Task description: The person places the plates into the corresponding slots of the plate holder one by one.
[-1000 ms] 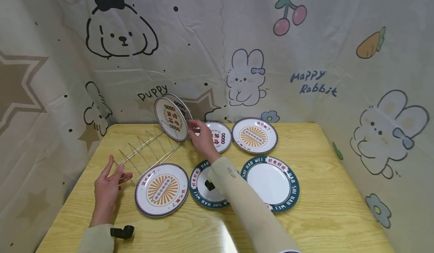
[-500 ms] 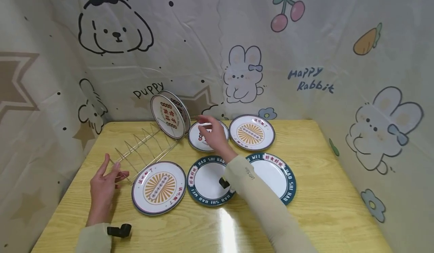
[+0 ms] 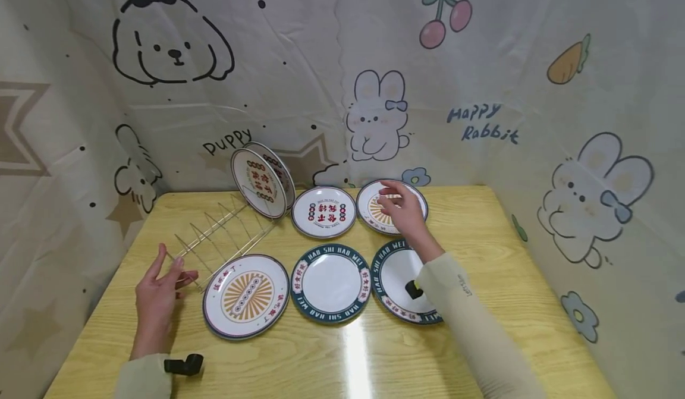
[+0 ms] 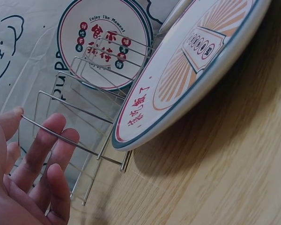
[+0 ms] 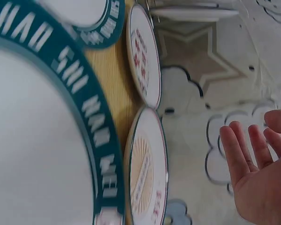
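My left hand (image 3: 155, 295) grips the near end of a wire dish rack (image 3: 213, 231), its thumb and fingers about the end wire in the left wrist view. Two round plates stand in the rack's far end, the front one (image 3: 259, 184) with red lettering. Over the back-right sunburst plate (image 3: 369, 211) hovers my right hand (image 3: 405, 213), fingers loosely bent and holding nothing. In the right wrist view that hand appears apart from the plates. Whether it touches the sunburst plate cannot be told from the head view, but a gap shows in the wrist view.
A smaller lettered plate (image 3: 323, 211) lies behind a green-rimmed plate (image 3: 332, 284). Another green-rimmed plate (image 3: 396, 274) is partly under the right forearm. Close beside the rack lies a sunburst plate (image 3: 248, 298). A printed cloth (image 3: 299, 48) hangs behind the wooden table (image 3: 299, 363).
My right hand has let go of the plate in the rack and moved right, past the small lettered plate to above the sunburst plate. The left hand stays on the rack.
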